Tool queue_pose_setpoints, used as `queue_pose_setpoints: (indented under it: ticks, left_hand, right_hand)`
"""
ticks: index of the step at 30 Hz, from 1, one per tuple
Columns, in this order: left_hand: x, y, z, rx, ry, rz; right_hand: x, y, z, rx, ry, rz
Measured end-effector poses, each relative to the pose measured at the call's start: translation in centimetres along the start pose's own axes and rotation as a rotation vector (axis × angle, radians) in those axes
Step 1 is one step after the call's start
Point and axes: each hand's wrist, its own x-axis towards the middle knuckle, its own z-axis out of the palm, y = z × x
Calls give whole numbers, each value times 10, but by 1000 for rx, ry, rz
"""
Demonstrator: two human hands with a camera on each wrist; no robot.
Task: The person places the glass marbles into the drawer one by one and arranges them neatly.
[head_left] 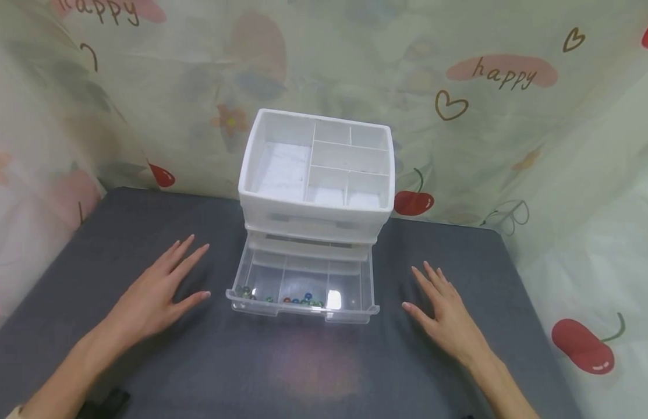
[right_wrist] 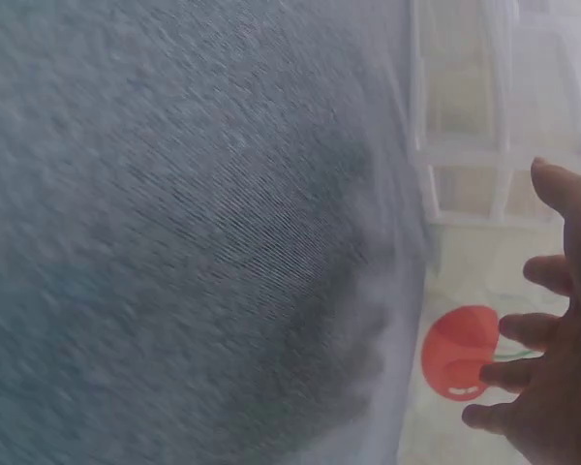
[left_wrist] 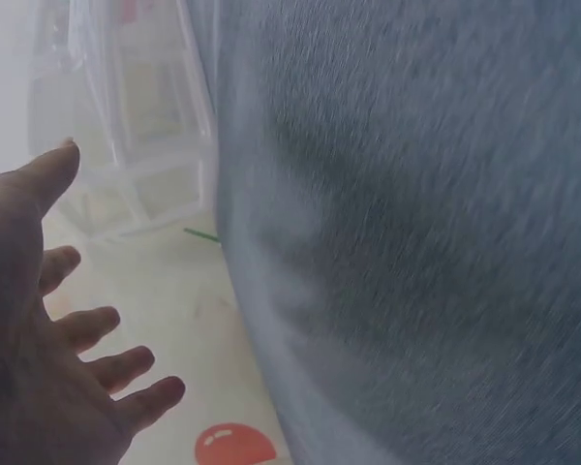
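A white plastic drawer organizer (head_left: pixel 315 218) stands at the back of the dark grey table, its top divided into several compartments. Its lower clear drawer (head_left: pixel 305 273) is pulled out towards me. Several glass marbles (head_left: pixel 307 299) lie along the drawer's front, some green, some blue, one orange-red. To the left of the drawer, my left hand (head_left: pixel 156 294) is held with fingers spread, apart from it and holding nothing. My right hand (head_left: pixel 446 317) is on the other side, fingers extended and also holding nothing. Both wrist views show the fingers apart from the organizer.
The grey tabletop (head_left: pixel 313 372) stretches around the organizer. Behind and at both sides hangs a pale curtain (head_left: pixel 334 58) printed with cherries, hearts and the word "happy". A small dark object (head_left: pixel 114 401) lies by the left forearm.
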Motion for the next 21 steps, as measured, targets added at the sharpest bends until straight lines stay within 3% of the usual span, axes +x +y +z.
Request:
queue_pose_setpoints:
  ticks: [6,13,21]
  left_hand:
    - [-10,17,5,-54,39,27]
    - [-12,30,10,-73,138,114]
    - [-12,38,14,-220,204,131]
  right_hand:
    - [-7,-7,10,56,91,-107]
    - [-10,-19,16,83,163,-231]
    - [-8,-35,21,283,177,-272]
